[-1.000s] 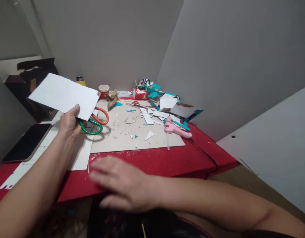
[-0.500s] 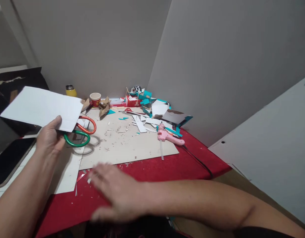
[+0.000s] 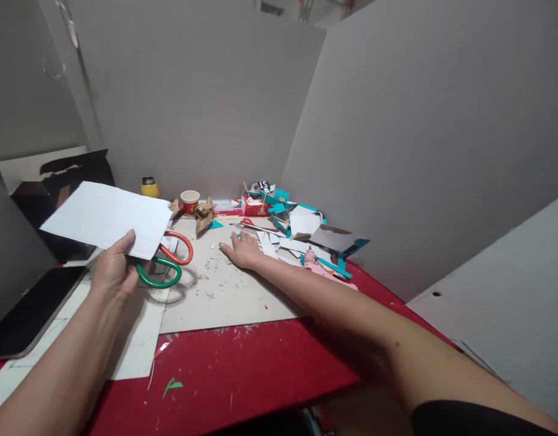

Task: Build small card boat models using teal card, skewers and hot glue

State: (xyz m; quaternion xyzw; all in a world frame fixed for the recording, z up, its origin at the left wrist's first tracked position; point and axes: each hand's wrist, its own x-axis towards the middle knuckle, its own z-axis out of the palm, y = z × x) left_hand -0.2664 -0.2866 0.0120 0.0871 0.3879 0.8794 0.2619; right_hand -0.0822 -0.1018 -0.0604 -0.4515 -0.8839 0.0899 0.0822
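Observation:
My left hand point(image 3: 115, 266) is closed on a white rectangular sheet point(image 3: 106, 215), thumb on top of it. Scissors with one orange and one green handle loop point(image 3: 163, 278) stick out from under the sheet in the same hand; their blades are hidden. My right hand point(image 3: 243, 249) lies palm down on the grey-white board point(image 3: 242, 300), fingers apart, beside cut white pieces point(image 3: 269, 241). Just behind it is a pair of red-handled scissors point(image 3: 247, 224). Under my right forearm a pink glue gun point(image 3: 311, 260) is partly covered.
At the back stand a yellow bottle point(image 3: 149, 188), a paper cup point(image 3: 189, 201) and a brown cardboard piece point(image 3: 204, 215). Teal and white scraps point(image 3: 279, 197) are piled at the back right. A dark phone point(image 3: 38, 309) lies at left. A green scrap point(image 3: 172, 386) is on the red cloth.
My right hand has moved from the near red cloth forward and right onto the board. The view has shifted; my left hand still holds the sheet and scissors.

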